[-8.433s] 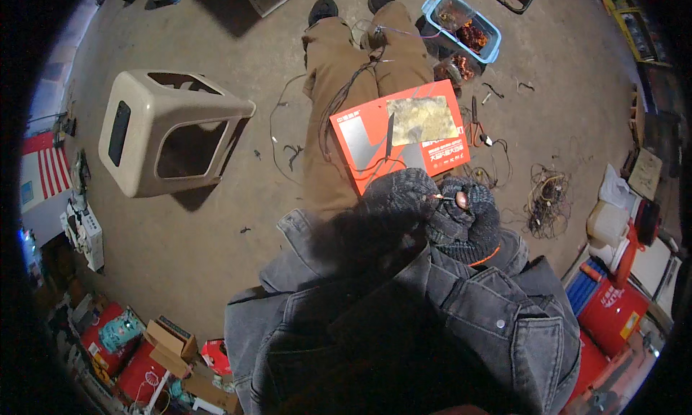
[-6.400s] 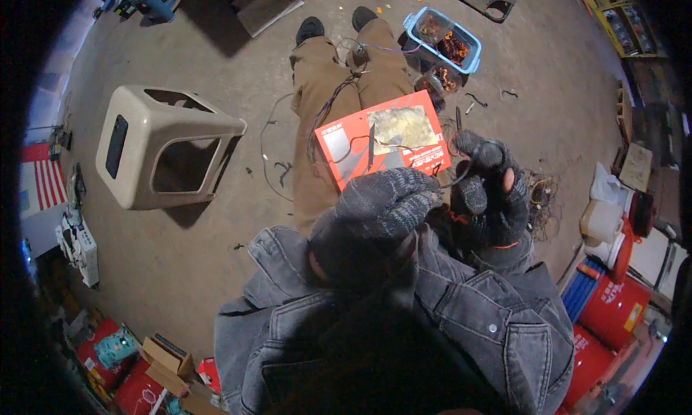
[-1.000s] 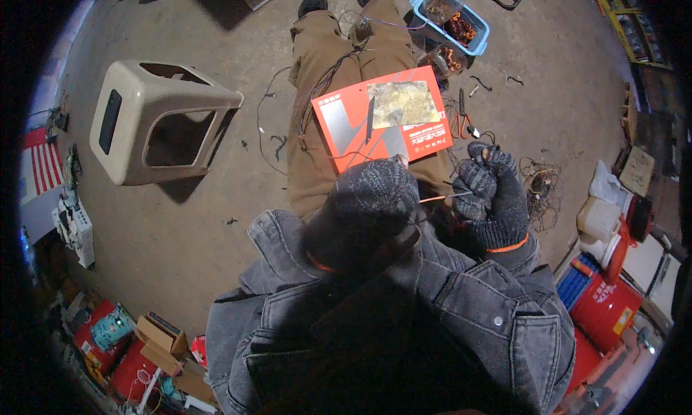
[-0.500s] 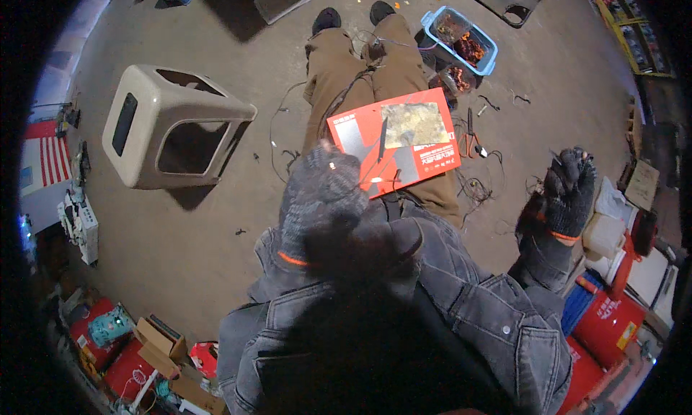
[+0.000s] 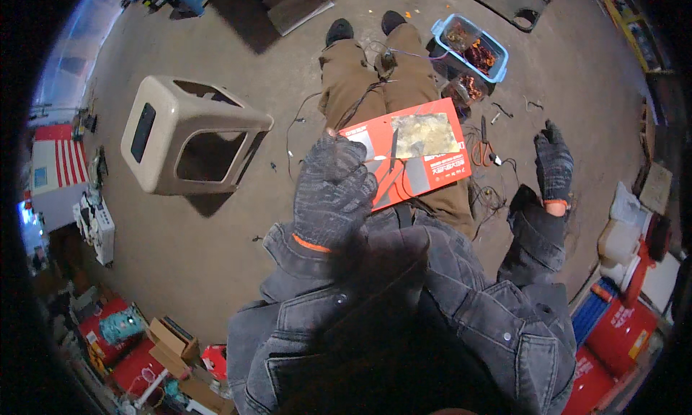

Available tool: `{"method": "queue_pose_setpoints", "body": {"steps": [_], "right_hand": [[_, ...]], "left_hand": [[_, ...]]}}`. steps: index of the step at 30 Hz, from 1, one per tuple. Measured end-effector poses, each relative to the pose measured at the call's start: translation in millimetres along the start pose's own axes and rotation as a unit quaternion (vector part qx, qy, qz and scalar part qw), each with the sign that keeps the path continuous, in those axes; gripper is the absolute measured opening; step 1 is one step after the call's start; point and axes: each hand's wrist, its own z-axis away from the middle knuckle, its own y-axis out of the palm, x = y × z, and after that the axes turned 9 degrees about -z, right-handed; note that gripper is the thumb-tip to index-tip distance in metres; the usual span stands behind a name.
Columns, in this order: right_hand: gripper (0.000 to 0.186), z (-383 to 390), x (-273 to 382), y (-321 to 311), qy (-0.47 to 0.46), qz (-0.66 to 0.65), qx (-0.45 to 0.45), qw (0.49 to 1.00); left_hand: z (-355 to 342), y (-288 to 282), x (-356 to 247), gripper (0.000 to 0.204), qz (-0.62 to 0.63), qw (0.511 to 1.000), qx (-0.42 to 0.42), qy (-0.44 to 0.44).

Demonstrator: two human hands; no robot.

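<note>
A red printed cardboard box (image 5: 432, 173) lies across my lap, with a worn yellowish square plate (image 5: 425, 135) on top. A dark, thin blade-like piece (image 5: 393, 152) rests at the plate's left edge. My left hand (image 5: 331, 188), in a dark grey knit glove, is closed over the box's left edge; what its fingers hold, if anything, is hidden. My right hand (image 5: 553, 159), gloved alike, stretches out over the floor at my right, fingers extended and nothing seen in them. Nearest to it are orange-handled pliers (image 5: 484, 152) and loose dark wires (image 5: 497, 191).
A blue basket (image 5: 497, 74) with clear tubs of coppery scraps stands beyond my right leg. At left is a beige plastic housing (image 5: 162, 137). Red drums (image 5: 620, 332) and containers line the lower right; cardboard boxes (image 5: 169, 346) sit at lower left.
My right hand has moved forward and inward, away from the containers at right, its fingers straighter. My left hand stays closed by the box. The whole view has shifted slightly.
</note>
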Motion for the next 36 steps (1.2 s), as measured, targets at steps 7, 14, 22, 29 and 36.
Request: {"method": "queue_pose_setpoints", "body": {"steps": [7, 14, 22, 29, 36], "right_hand": [[0.033, -7.6, 13.0, -2.6, 0.109, -0.072, 0.060, 0.990], [0.026, -10.0, -25.5, -19.7, 0.074, 0.090, 0.080, 0.990], [0.032, -6.8, -15.2, -11.7, 0.147, 0.097, -0.054, 0.983], [0.025, 24.0, 109.2, -4.0, 0.117, -0.332, 0.014, 0.936], [0.027, 57.8, 223.5, 44.8, -0.008, -0.425, 0.312, 0.850]], "left_hand": [[-15.3, 4.4, -5.7, 0.026, 0.441, 0.861, 0.033, -0.249], [-28.0, 0.9, -26.5, 0.037, 0.802, 0.473, -0.009, -0.365], [-24.0, 5.0, -21.9, 0.037, 0.773, 0.541, 0.000, -0.331], [-15.5, 13.9, -15.3, 0.017, 0.766, 0.617, 0.023, -0.180], [-12.2, 19.2, -4.0, 0.012, 0.746, 0.639, 0.010, -0.188]]}}
